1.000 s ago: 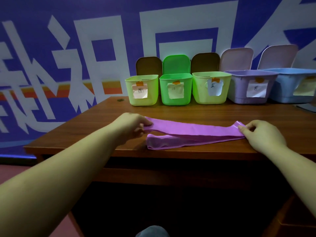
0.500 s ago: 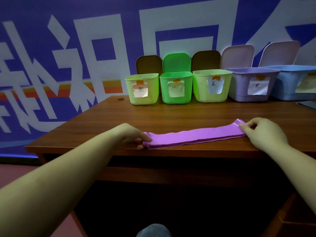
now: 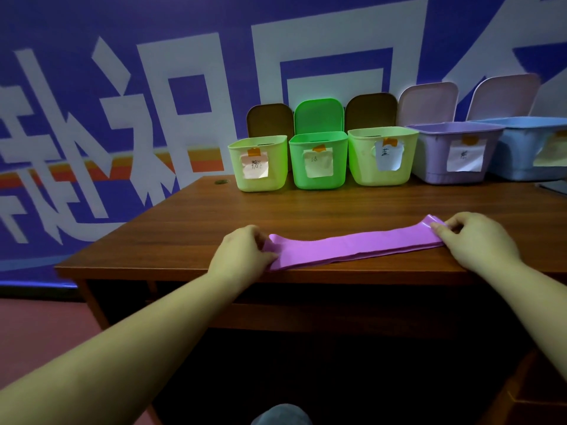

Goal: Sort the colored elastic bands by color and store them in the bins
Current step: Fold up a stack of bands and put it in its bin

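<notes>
Item: purple elastic band (image 3: 352, 248), folded flat into a long strip. It lies on the wooden table (image 3: 306, 210) near the front edge, running from lower left to upper right, its right end a little farther from the edge than its left.

Left end: held by the left hand (image 3: 242, 256). The fingers curl over the top of the band's end and the thumb (image 3: 270, 259) lies along its near edge, so the end is pinched between them; the band's tip is hidden under the fingers.

Right end: held by the right hand (image 3: 478, 240). The thumb (image 3: 438, 233) presses on top of the glossy folded end, with the curled fingers just behind it; the fold shows beyond the thumb tip. Whether the fingers reach under the band cannot be told.

Middle span: rests on the table between the two hands, touching neither.

Behind, well apart from the band, a row of five bins along the back of the table, each with its lid raised and a paper label taped to the front:
- yellow-green bin (image 3: 260, 179), leftmost, brown lid;
- green bin (image 3: 319, 182), green lid, touching its neighbours;
- second yellow-green bin (image 3: 362, 167), brown lid;
- lilac bin (image 3: 432, 157), pale pink lid;
- light blue bin (image 3: 518, 148), rightmost, partly cut off by the frame edge.

Backdrop: blue wall (image 3: 122, 87) with large white characters and an orange stripe.
</notes>
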`<state>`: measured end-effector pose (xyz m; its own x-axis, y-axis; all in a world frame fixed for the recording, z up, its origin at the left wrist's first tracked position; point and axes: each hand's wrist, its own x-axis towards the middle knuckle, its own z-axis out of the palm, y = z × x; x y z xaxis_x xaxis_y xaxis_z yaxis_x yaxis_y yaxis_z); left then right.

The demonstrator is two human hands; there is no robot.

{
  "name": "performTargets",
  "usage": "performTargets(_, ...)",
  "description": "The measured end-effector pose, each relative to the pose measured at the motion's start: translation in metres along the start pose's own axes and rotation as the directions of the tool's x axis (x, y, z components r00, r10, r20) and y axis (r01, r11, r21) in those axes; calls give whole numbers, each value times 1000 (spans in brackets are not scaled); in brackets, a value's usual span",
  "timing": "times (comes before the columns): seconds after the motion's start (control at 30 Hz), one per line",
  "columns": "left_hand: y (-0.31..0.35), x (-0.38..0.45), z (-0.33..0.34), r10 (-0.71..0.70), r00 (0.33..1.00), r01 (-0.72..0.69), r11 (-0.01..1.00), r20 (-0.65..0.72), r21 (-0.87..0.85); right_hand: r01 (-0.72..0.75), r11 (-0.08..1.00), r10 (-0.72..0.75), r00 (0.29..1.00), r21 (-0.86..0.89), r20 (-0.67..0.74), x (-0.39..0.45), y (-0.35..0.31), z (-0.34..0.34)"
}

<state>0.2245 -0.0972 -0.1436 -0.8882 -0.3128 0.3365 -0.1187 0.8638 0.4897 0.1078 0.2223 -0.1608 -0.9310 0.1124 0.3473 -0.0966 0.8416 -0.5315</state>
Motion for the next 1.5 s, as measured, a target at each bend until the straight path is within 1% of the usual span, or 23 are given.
performTargets(0.07, -2, -3, 3, 86, 996, -85, 996, -26, 29, -2, 1000, 2, 1000, -2, 2, 0, 0, 0)
performTargets(0.13, -4, -5, 6, 246, 967, -235, 961, -61, 144, -4, 1000, 4, 1000, -1, 3, -1, 0, 0)
performTargets(0.2, -7, -5, 8, 473, 877, -436, 855, -79, 280, -4, 1000, 4, 1000, -3, 1, 0, 0, 0)
performTargets(0.23, -8, -6, 8, 559, 825, -507, 796, -80, 330, -3, 1000, 3, 1000, -4, 1, 0, 0, 0)
performTargets(0.3, -8, -8, 6, 659, 750, -592, 705, -53, 390, -6, 1000, 6, 1000, -4, 4, 0, -1, 0)
performTargets(0.37, -7, -9, 6, 683, 730, -617, 663, -6, 424, -11, 1000, 11, 1000, -6, 5, 0, -1, 0)
performTargets(0.4, -6, -11, 6, 657, 754, -602, 680, 19, 419, -12, 1000, 12, 1000, -8, 5, 1, 0, 0)
performTargets(0.47, -4, -15, 8, 561, 826, -537, 761, 47, 363, -9, 1000, 9, 1000, -7, 6, 1, 0, 1)
performTargets(0.53, -3, -15, 6, 432, 895, -446, 844, 116, 299, -8, 1000, 8, 1000, -6, 6, 1, 1, 1)
performTargets(0.63, 4, -9, -5, 333, 924, -365, 915, 190, 170, -9, 1000, 9, 1000, -5, 7, 2, 1, 1)
performTargets(0.67, 6, -7, -11, 285, 934, -315, 942, 217, 117, -10, 1000, 10, 1000, -4, 8, 2, 1, 1)
performTargets(0.73, 11, 0, -21, 153, 946, -152, 988, 287, -26, -12, 1000, 12, 1000, 0, 9, 1, 1, 2)
performTargets(0.8, 14, 4, -28, 62, 942, -21, 991, 329, -129, -12, 1000, 12, 1000, 2, 10, 1, 1, 2)
performTargets(0.83, 16, 5, -31, 49, 943, -1, 989, 329, -145, -12, 1000, 12, 1000, 1, 10, 1, 1, 2)
performTargets(0.97, 21, 8, -36, 96, 958, -79, 994, 271, -73, -1, 1000, 1, 1000, 1, 8, 2, 1, 1)
performTargets(1.03, 24, 11, -36, 100, 968, -77, 992, 232, -105, -2, 1000, 2, 1000, -4, 6, 3, 1, 1)
performTargets(1.1, 28, 15, -34, 24, 979, 25, 972, 204, -232, -3, 1000, 3, 1000, -5, 5, 4, 2, 2)
performTargets(1.17, 35, 18, -33, -97, 958, 213, 868, 268, -448, -5, 1000, 5, 1000, -6, 5, 3, 3, 3)
performTargets(1.2, 38, 19, -32, -135, 946, 275, 812, 293, -514, -6, 1000, 6, 1000, -7, 6, 3, 3, 3)
performTargets(1.23, 38, 21, -32, -159, 944, 296, 796, 289, -529, -6, 1000, 6, 1000, -7, 6, 3, 3, 3)
performTargets(1.33, 37, 26, -29, -162, 960, 255, 843, 229, -473, -7, 1000, 7, 1000, -10, 6, 4, 2, 2)
performTargets(1.43, 39, 26, -29, -154, 965, 231, 886, 214, -403, -7, 1000, 7, 1000, -13, 5, 4, 2, 2)
performTargets(1.5, 42, 27, -30, -126, 976, 181, 921, 177, -344, -7, 1000, 7, 1000, -16, 1, 4, 3, 2)
